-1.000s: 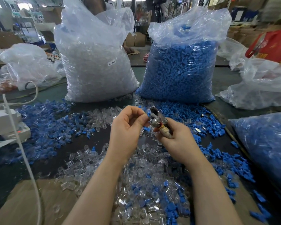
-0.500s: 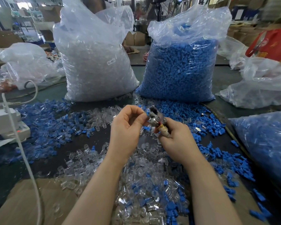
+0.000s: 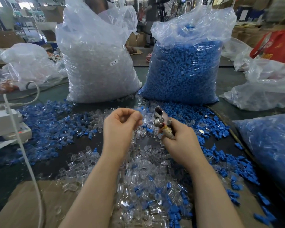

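Left hand (image 3: 120, 129) has pulled back from the metal tool (image 3: 160, 120) and now sits just left of it with a small gap. Its fingers are curled but blurry, so can't tell if they're pinching anything. Right hand (image 3: 181, 142) grips the tool's wrapped handle, with the head poking up past the thumb. Beyond both hands stand a bag of clear parts (image 3: 97, 63) and a bag of blue parts (image 3: 184, 68). Loose parts (image 3: 82, 158) litter the desk (image 3: 82, 143) underneath, partly hidden by the forearms.
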The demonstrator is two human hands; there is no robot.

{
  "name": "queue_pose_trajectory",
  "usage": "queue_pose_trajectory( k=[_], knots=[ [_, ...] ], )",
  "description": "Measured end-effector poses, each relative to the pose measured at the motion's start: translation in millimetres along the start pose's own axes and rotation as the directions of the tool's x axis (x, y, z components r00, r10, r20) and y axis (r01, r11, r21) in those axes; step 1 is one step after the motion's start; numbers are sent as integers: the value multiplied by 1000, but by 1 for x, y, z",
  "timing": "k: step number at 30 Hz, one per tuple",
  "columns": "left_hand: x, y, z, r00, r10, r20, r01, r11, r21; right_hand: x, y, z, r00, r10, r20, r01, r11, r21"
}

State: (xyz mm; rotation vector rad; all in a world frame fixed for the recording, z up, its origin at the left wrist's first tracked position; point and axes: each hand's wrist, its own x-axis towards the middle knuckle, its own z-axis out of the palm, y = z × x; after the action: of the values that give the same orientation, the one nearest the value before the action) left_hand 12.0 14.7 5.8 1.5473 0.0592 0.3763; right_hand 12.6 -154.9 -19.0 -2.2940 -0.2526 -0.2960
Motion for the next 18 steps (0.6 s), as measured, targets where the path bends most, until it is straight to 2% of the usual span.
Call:
queue_pose_trajectory(
  k=[2, 3, 5, 7, 10, 12, 18],
  knots=[
    [7, -1, -19, 988, -98, -119, 101, 995, 17, -1, 0, -1, 998, 3, -55, -3, 1000, 6],
    [11, -4, -31, 976, -79, -204, 108, 985, 136, -1, 0, -2, 997, 8, -77, -7, 1000, 10],
    [17, -9, -53, 941, 77, -328, 102, 864, 494, -1, 0, -2, 994, 15, -111, -15, 1000, 6],
    [17, -12, -70, 903, 211, -376, 131, 697, 705, -1, 3, -2, 989, 25, -143, -29, 999, -21],
    [19, -19, -88, 877, 230, -423, 237, 558, 795, 0, 8, -1, 982, 45, -185, -58, 996, -66],
    [19, -24, -94, 870, 201, -449, 301, 504, 809, 1, 9, -1, 978, 56, -203, -74, 994, -83],
    [20, -31, -100, 878, 105, -468, 374, 461, 805, 1, 8, -1, 974, 74, -213, -97, 990, -104]
  ],
)
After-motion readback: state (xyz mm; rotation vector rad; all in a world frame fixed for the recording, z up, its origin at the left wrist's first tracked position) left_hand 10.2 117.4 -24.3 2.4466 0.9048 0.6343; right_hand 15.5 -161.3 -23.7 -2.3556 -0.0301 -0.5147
